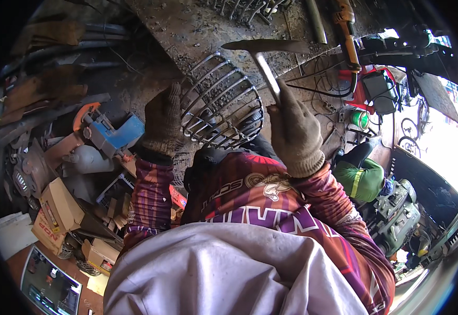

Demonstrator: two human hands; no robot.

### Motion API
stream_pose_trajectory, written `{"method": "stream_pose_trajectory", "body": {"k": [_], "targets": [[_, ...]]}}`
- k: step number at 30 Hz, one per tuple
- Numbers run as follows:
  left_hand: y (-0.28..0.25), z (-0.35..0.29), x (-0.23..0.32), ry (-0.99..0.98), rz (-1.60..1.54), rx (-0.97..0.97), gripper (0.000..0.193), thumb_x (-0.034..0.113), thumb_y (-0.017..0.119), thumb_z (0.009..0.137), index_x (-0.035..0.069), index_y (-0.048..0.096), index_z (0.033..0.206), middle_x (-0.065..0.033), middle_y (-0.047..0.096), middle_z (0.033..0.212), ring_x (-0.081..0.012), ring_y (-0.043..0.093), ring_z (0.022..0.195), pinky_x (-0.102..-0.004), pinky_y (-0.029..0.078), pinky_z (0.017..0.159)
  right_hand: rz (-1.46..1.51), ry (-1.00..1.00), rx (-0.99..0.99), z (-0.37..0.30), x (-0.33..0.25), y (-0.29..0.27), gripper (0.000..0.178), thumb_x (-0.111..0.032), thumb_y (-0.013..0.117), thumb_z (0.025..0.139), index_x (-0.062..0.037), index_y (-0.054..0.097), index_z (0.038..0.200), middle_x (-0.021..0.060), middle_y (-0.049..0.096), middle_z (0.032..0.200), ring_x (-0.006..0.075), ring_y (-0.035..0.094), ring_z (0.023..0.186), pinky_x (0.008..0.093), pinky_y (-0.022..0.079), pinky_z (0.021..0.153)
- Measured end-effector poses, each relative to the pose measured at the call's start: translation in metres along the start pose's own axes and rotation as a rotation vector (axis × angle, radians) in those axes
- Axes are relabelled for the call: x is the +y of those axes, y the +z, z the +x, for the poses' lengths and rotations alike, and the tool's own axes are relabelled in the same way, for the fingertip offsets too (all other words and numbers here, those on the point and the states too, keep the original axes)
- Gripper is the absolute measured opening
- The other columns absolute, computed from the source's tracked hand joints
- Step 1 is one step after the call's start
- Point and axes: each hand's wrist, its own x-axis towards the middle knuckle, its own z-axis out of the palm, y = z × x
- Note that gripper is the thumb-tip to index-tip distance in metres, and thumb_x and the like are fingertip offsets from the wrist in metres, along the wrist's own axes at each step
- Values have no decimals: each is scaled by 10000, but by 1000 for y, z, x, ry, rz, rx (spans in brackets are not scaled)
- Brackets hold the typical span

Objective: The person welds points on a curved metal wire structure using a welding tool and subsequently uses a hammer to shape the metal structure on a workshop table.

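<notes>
basket of welded steel rods (221,100) is sitting above centre toward twelve o'clock, overlapping the edge of the grit-strewn counter (187,34) in view. the gloved left hand (160,118) is appearing to grip its nine-o'clock rim, some fingers hiding from sight; the gloved right hand (294,128) is closing around the handle of a chipping hammer (263,68), whose long pointed head is hanging past the basket's far rim, toward one o'clock.

a glancing swing could be driving that head through a gap between rods or onto the left glove, since that hand is lying so near. with support apparently coming from one side, the basket could be twisting or slipping under a blow. loose flakes could be flying up, the rods being so open. toward two o'clock, the black cable (321,94) of an orange angle grinder (347,39) is looping near the right hand and could be snagging that arm.
</notes>
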Motion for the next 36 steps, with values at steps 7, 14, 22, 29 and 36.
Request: {"method": "stream_pose_trajectory", "body": {"k": [7, 14, 22, 29, 36], "targets": [[3, -4, 13, -70, -75, -14, 445, 472, 506, 987, 58, 650, 908, 59, 527, 731, -37, 426, 624, -229, 357, 542, 53, 2, 22, -2, 3, 4, 449, -211, 623, 888, -132, 528, 1320, 167, 662, 861, 365, 661, 709, 448, 524, 586], [6, 1, -21, 69, -161, 59, 429, 453, 538, 977, 46, 669, 933, 50, 600, 779, -34, 520, 672, -228, 396, 559, 300, 100, 59, -11, 11, 2, 426, -134, 617, 885, -79, 553, 1303, 194, 661, 861, 356, 672, 724, 395, 533, 625], [-8, -6, -9, 520, 366, 99, 221, 237, 632, 906, 27, 665, 843, -120, 657, 744, -278, 643, 668, -369, 481, 597, 810, 612, 136, -36, 27, -9, 340, -72, 591, 911, 25, 552, 1234, 13, 575, 801, 68, 517, 674, 216, 440, 611], [-1, -11, -15, 583, 364, 160, 188, 222, 648, 881, 45, 662, 819, -115, 644, 727, -285, 643, 675, -365, 496, 626, 845, 479, 121, -58, 56, -12, 411, -298, 502, 997, 36, 552, 1230, -12, 545, 756, 57, 493, 579, 213, 412, 518], [3, -19, -20, 364, 269, 61, 279, 297, 627, 904, 38, 659, 804, -115, 649, 727, -273, 649, 681, -365, 489, 622, 687, 426, -40, -70, 66, -13, 340, -226, 465, 995, 32, 583, 1181, 18, 588, 731, 79, 536, 614, 247, 441, 560]]}}
